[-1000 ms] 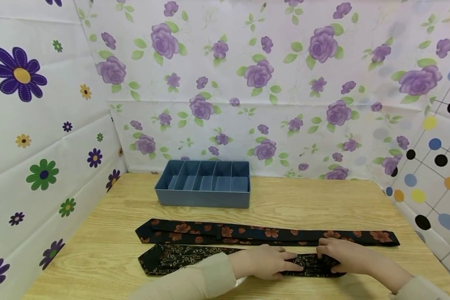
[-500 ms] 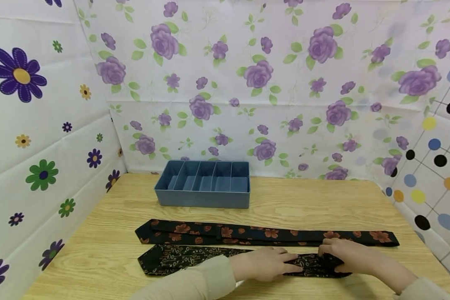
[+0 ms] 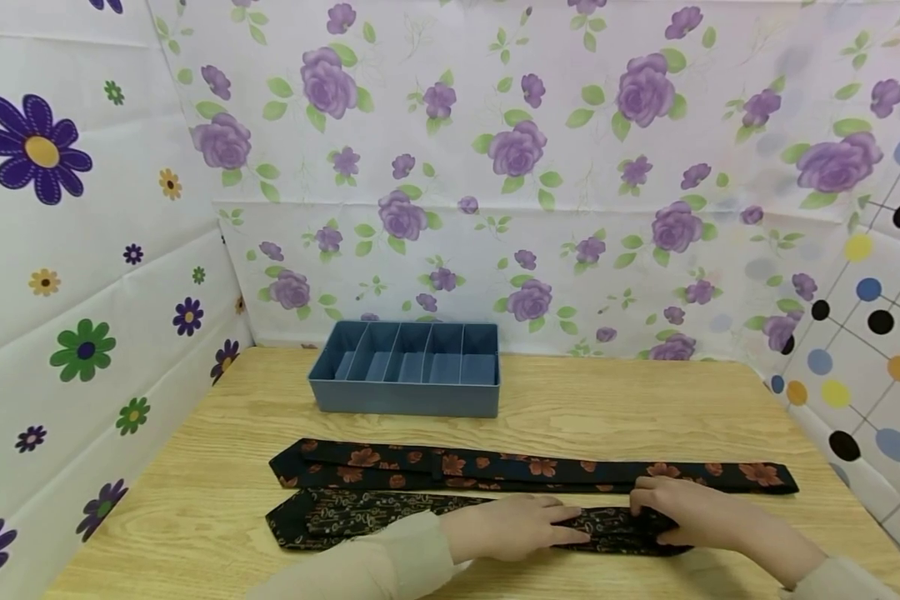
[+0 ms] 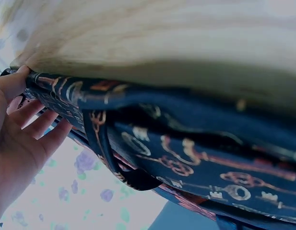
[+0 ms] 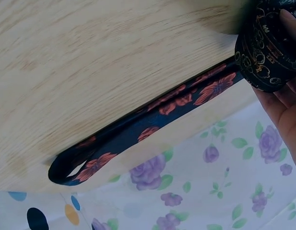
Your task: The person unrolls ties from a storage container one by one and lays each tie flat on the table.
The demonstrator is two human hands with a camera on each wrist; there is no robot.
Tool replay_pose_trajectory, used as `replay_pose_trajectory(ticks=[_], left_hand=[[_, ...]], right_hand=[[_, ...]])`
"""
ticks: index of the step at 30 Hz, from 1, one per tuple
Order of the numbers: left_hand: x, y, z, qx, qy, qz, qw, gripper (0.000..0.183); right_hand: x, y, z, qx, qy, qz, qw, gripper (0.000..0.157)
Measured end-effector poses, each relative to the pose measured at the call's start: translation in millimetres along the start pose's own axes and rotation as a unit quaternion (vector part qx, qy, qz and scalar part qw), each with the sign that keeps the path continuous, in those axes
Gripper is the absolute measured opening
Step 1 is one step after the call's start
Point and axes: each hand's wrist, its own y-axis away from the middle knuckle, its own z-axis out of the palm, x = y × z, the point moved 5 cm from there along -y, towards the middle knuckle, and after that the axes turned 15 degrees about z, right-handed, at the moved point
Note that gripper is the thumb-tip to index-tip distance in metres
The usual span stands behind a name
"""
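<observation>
A black necktie (image 3: 356, 512) with a gold print lies folded along the near side of the table, its pointed end to the left. My left hand (image 3: 506, 527) rests across its middle; in the left wrist view the thumb is at one edge of the tie (image 4: 186, 158) and the fingers at the other. A narrow keeper loop (image 4: 96, 139) crosses the tie's back there. At the tie's right end, my right hand (image 3: 690, 512) grips the fold, seen in the right wrist view as a rounded bend of the tie (image 5: 265, 55) between thumb and fingers.
Just behind lies a second dark necktie (image 3: 562, 473) with orange flowers, folded lengthwise, close to the right fingertips. Farther back on the wooden table (image 3: 615, 400) stands a blue box (image 3: 408, 398) with several compartments. Flower-printed sheets (image 3: 435, 167) enclose the table at the back and sides.
Over the last half second the black necktie has slid slightly left, together with both hands. The flowered necktie and the box stay where they were.
</observation>
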Motion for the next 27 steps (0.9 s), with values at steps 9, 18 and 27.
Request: replay_pose_trajectory(ticks=[9, 18, 27], left_hand=[[-1.2, 22.4, 3.3, 0.007, 0.016, -0.008, 0.9998, 0.053], [-1.4, 30.1, 3.4, 0.009, 0.041, -0.013, 0.9990, 0.053], [-0.4, 24.5, -2.9, 0.032, 0.034, -0.013, 0.9989, 0.043]], right_hand=[[-12.3, -6.5, 1.1, 0.018, -0.003, -0.019, 1.000, 0.028], [-15.4, -10.5, 2.5, 0.025, 0.004, -0.015, 1.000, 0.026], [-8.3, -7.2, 4.0, -0.016, -0.027, 0.039, 0.999, 0.031]])
